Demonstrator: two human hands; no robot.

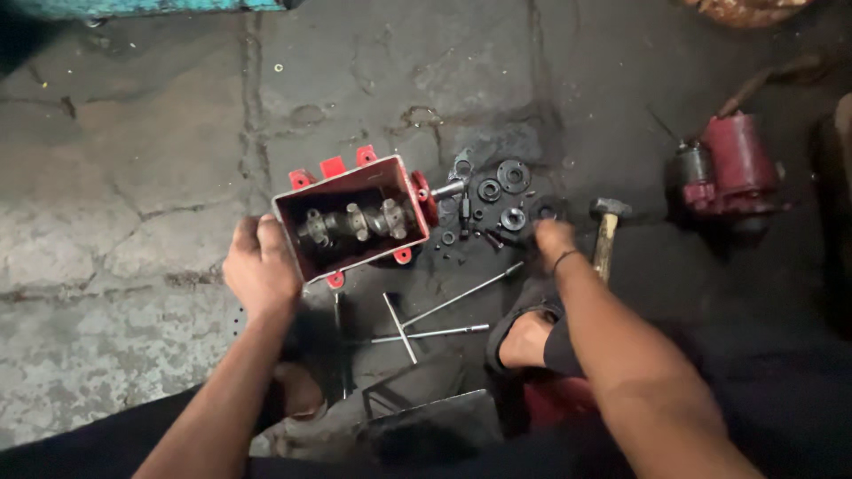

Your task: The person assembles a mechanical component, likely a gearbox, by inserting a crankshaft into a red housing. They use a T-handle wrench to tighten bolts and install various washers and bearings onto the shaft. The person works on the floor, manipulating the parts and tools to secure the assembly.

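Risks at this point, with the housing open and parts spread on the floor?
1. The small dark rings and bolts lie loose on dark, cracked concrete; one could be lost or pick up grit.
2. The left hand alone steadies the open red housing at one corner; it might tip and knock the shaft inside.
3. The hammer sits beside the right hand and could get bumped into the parts.

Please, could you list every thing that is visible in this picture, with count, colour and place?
housing: one, red open box with a dark shaft inside, centre of floor
round parts: several, black, right of the housing
hammer: one, dark head, wooden handle, right of the parts
rods: several, grey metal, below the housing
motor unit: one, red, far right
floor: one, grey cracked concrete
left hand: one, holds the housing's left wall
right hand: one, rests among the round parts
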